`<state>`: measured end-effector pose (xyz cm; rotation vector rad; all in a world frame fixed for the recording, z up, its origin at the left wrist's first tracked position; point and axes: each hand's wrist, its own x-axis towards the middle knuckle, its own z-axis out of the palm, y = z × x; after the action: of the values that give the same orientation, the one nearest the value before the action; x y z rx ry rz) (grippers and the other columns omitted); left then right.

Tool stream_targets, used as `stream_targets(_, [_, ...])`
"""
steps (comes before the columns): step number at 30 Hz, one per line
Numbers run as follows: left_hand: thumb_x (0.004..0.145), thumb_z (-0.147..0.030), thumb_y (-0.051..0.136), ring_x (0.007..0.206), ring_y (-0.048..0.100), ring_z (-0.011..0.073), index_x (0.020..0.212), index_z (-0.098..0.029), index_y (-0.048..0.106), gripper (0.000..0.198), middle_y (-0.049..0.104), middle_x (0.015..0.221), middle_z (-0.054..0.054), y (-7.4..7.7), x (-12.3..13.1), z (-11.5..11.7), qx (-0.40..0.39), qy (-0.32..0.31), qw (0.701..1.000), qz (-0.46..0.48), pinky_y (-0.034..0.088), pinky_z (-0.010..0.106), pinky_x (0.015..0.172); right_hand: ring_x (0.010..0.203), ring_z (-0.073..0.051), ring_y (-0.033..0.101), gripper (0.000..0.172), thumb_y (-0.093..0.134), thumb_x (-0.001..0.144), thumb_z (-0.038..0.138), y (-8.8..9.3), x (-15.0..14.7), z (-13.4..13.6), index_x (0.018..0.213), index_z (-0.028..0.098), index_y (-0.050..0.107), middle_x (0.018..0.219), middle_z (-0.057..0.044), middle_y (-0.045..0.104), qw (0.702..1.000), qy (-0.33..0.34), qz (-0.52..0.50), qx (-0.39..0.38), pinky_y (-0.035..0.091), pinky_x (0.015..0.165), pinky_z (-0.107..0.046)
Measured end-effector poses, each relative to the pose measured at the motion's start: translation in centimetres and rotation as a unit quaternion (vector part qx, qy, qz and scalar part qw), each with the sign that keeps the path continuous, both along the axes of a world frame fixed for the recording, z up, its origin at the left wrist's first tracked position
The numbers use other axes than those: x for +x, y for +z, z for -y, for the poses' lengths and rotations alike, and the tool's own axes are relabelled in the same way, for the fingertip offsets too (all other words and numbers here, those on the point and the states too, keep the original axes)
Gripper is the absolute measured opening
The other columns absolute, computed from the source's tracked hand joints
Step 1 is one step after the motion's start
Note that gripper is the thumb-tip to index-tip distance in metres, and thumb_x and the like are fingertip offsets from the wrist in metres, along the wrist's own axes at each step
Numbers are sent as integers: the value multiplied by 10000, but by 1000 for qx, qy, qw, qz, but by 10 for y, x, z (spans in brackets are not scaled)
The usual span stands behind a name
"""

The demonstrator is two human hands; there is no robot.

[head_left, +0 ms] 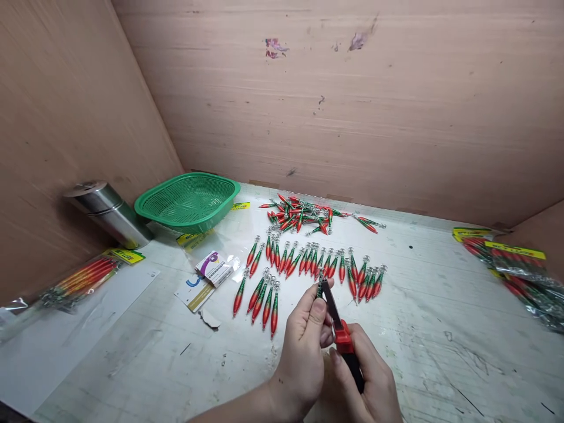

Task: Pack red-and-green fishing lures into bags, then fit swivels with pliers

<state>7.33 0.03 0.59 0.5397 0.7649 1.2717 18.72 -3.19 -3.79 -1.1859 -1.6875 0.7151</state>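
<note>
Near the tabletop's (440,329) front edge, the left hand (304,352) pinches a small red-green lure (319,289) upright so the right hand (370,382), its grip wrapped around red-handled pliers (337,320), can bring the tips to its top, beyond the sorted rows (308,264).

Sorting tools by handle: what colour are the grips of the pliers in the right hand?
Red near the jaws, black below, on the metal-nosed pliers; head view.
</note>
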Motion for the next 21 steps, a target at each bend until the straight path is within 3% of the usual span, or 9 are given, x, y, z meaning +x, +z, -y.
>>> stream_targets(17, [787,-566,721,540,277,57,1224,-164,656,597,411,657,-56,-3,3,5,-16,3,1000,26,217,216,506,667,-163,553,170,445,987,271,7,3,1,895,223,579,766,-23,535,999,14,-33,-14,457,590,-263])
stream_targets(21, [784,-571,721,516,255,45,1111,-144,671,540,408,644,-66,-1,0,1,-13,-7,1000,15,189,220,491,629,-147,530,157,459,972,229,8,4,0,858,227,567,745,-7,513,999,-13,-15,26,431,566,-255])
